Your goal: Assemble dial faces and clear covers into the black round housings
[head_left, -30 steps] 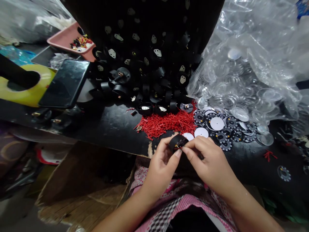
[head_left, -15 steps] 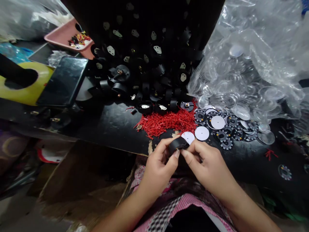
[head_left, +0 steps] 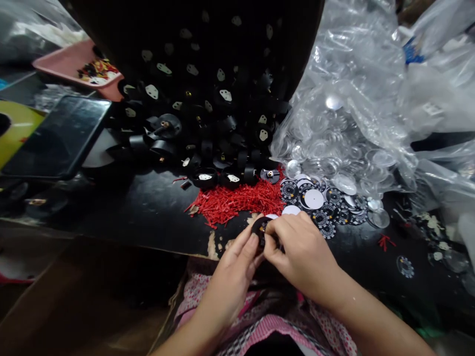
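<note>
My left hand [head_left: 237, 259] is closed around a small black round gauge housing [head_left: 258, 225], its open face turned up toward me. The fingertips of my right hand [head_left: 299, 249] are pinched together over that face; whatever is between them is hidden. Just behind my hands lies a heap of thin red gauge needles [head_left: 237, 201]. To its right, black printed dial discs [head_left: 328, 215] are piled up, some showing their white backs [head_left: 313, 199].
Many black housings [head_left: 204, 178] with pale fittings spill from a large dark container. Clear round lenses [head_left: 326, 143] lie in a plastic bag [head_left: 356, 59] at right. A phone [head_left: 59, 138], a yellow tape roll [head_left: 18, 126] and a pink tray [head_left: 63, 59] stand at left.
My right hand has come over the housing, its fingers now on the face. The housing has tilted so its face shows more. The view has swung right.
</note>
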Tool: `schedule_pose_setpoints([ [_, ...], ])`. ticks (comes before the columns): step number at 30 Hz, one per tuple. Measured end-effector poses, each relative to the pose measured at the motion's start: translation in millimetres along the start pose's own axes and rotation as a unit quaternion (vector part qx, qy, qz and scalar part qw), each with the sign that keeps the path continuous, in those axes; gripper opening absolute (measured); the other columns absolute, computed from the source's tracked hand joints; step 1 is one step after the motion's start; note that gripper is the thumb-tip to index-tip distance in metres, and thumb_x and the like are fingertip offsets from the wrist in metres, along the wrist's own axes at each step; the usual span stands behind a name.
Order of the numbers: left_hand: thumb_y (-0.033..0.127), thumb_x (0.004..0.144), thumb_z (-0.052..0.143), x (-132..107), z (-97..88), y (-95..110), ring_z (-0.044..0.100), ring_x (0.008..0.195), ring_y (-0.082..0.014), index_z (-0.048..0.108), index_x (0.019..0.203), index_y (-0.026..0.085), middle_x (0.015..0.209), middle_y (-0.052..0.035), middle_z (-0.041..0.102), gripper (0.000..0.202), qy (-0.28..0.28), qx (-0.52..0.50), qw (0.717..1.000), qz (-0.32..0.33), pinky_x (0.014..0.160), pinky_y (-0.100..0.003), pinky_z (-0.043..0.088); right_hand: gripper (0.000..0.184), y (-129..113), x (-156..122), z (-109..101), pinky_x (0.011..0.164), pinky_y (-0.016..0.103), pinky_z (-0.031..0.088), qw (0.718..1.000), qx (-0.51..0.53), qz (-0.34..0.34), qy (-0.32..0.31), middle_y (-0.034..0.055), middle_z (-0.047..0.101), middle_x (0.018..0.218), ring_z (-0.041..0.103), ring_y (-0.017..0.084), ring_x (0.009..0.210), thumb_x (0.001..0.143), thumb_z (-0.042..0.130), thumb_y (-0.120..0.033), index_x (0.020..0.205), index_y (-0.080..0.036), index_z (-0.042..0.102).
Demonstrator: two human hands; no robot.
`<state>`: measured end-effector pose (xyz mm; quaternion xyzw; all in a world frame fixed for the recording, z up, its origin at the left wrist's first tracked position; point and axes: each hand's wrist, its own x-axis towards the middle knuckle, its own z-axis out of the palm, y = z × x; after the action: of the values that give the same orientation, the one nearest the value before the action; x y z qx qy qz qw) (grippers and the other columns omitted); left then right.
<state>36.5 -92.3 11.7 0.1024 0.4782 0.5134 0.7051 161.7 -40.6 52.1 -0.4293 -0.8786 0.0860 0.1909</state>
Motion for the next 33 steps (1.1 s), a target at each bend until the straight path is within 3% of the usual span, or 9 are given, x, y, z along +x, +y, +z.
schedule_pose_setpoints([
  [5,0.043,0.085,0.068,1.5,-1.0,-1.6,0.052,0.135,-0.0294,0.068,0.124,0.032,0.138,-0.0026,0.064,0.04,-0.002,0.043,0.997,0.063,0.113,-0.047,0.042,0.013,-2.1,5.1,-14.0,0.067,0.03,0.039,0.986,0.101,0.126,-0.045,-0.0023,0.061,0.067,0.052,0.014,0.063,0.087,0.058,-0.013,0.075,-0.02,0.058],
  [9,0.042,0.087,0.067,6.5,-11.7,6.4,0.05,0.136,-0.0298,0.068,0.122,0.031,0.137,-0.0033,0.064,0.037,-0.011,0.08,0.994,0.069,0.113,-0.05,0.041,0.011,29.5,19.8,-19.5,0.071,0.028,0.046,0.97,0.202,0.092,-0.103,-0.0004,0.07,0.082,0.063,0.015,0.076,0.091,0.059,-0.019,0.085,-0.021,0.067],
  [12,0.043,0.092,0.058,11.1,-9.8,9.9,0.063,0.123,-0.0282,0.069,0.115,0.027,0.127,-0.005,0.071,0.03,-0.027,-0.022,0.998,0.048,0.107,-0.051,0.048,0.02,67.7,42.0,-12.5,0.085,0.04,0.047,0.988,0.071,0.137,0.022,0.0105,0.07,0.111,0.065,0.024,0.097,0.093,0.056,-0.02,0.109,-0.018,0.067],
  [14,0.041,0.094,0.056,13.5,-5.4,10.3,0.067,0.116,-0.0266,0.07,0.111,0.025,0.121,-0.006,0.074,0.027,-0.046,-0.051,0.997,0.029,0.108,-0.05,0.047,0.036,89.1,55.8,-6.0,0.09,0.051,0.044,0.987,-0.046,0.15,0.019,0.0177,0.062,0.129,0.064,0.032,0.106,0.089,0.057,-0.016,0.125,-0.016,0.062],
  [17,0.044,0.094,0.056,15.8,-0.8,10.6,0.069,0.112,-0.0268,0.071,0.106,0.022,0.116,-0.0094,0.075,0.029,-0.064,-0.06,0.996,-0.003,0.108,-0.049,0.046,0.036,104.6,63.4,-2.9,0.089,0.055,0.042,0.985,-0.108,0.135,0.003,0.0182,0.065,0.121,0.065,0.033,0.1,0.088,0.055,-0.015,0.123,-0.015,0.063],
  [22,0.046,0.093,0.056,17.4,-3.3,10.7,0.071,0.108,-0.026,0.07,0.108,0.02,0.115,-0.011,0.076,0.032,-0.069,-0.083,0.994,-0.019,0.105,-0.046,0.048,0.016,81.1,33.4,-19.8,0.073,0.039,0.05,0.968,0.127,0.204,0.076,0.0077,0.069,0.093,0.064,0.021,0.078,0.088,0.062,-0.028,0.099,-0.018,0.066],
  [25,0.048,0.094,0.054,17.6,-4.3,8.7,0.071,0.106,-0.0247,0.071,0.107,0.023,0.115,-0.0088,0.076,0.033,-0.08,-0.071,0.994,-0.01,0.101,-0.044,0.052,0.018,45.1,8.1,-22.1,0.071,0.033,0.053,0.929,0.311,0.201,0.006,0.0035,0.07,0.091,0.066,0.018,0.08,0.092,0.06,-0.028,0.108,-0.022,0.067],
  [29,0.038,0.089,0.066,16.3,-2.6,5.0,0.065,0.118,-0.0263,0.069,0.117,0.028,0.132,-0.0063,0.068,0.03,-0.101,-0.002,0.994,0.028,0.098,-0.043,0.054,0.024,12.0,-9.4,-10.5,0.086,0.034,0.052,0.952,0.279,0.128,0.01,0.0062,0.063,0.107,0.063,0.018,0.096,0.095,0.056,-0.019,0.114,-0.024,0.069],
  [33,0.032,0.085,0.069,12.6,-4.3,2.0,0.058,0.129,-0.0277,0.068,0.123,0.03,0.138,-0.0055,0.064,0.038,-0.096,0.102,0.989,0.055,0.106,-0.044,0.048,0.02,11.1,-10.2,-4.7,0.084,0.033,0.051,0.964,0.231,0.134,0.003,0.007,0.056,0.112,0.062,0.018,0.096,0.097,0.054,-0.026,0.109,-0.026,0.071],
])
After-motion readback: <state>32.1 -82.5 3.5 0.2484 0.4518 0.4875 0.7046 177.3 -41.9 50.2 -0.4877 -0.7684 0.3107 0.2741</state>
